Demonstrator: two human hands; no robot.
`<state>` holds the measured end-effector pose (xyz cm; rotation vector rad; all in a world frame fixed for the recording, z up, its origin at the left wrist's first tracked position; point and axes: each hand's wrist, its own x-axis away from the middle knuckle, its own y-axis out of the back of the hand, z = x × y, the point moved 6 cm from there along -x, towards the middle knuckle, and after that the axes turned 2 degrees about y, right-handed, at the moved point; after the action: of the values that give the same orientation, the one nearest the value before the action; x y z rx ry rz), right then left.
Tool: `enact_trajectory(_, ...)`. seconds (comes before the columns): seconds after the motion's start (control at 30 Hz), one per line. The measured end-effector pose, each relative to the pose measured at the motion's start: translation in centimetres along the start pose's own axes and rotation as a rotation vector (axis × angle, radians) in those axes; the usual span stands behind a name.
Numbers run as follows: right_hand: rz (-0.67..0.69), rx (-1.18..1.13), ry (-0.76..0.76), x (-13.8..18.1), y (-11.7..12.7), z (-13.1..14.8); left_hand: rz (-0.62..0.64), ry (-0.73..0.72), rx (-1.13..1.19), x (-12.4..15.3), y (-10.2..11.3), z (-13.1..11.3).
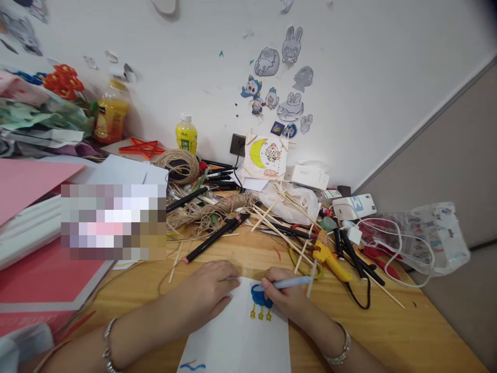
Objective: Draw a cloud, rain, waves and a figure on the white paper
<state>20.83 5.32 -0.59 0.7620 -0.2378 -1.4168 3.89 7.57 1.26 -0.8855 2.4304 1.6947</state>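
Note:
A sheet of white paper lies on the wooden table in front of me. On it is a drawing of a blue cloud with three small yellow stars hanging below. My right hand grips a light blue marker, its tip end hidden by the fingers at the cloud's upper part. My left hand rests on the paper's upper left edge, fingers stretched out and holding nothing. Blue and red strokes mark the sheet's lower left corner.
Beyond the paper lie thin wooden sticks, black markers, twine and a yellow glue gun. A stick-framed moon picture leans at the wall. Bottles stand behind; red folders are left, a white cable right.

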Motion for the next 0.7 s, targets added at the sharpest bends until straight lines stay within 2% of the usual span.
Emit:
enact_trajectory(0.2, -0.071, -0.195, -0.108, 0.1, 0.63, -0.24, -0.02, -0.002, -0.026, 0.05, -0.15, 0.27)
enact_trajectory(0.3, -0.045, -0.3, -0.175, 0.18, 0.42, -0.39, -0.023, -0.005, -0.046, 0.09, -0.06, 0.25)
enact_trajectory(0.43, 0.024, -0.278, -0.16, 0.02, 0.0, 0.05, -0.018, 0.012, -0.039, 0.08, 0.12, 0.21)
enact_trajectory(0.7, 0.016, -0.19, -0.084, -0.23, 0.16, 0.42, -0.006, 0.01, -0.05, 0.02, 0.18, 0.15)
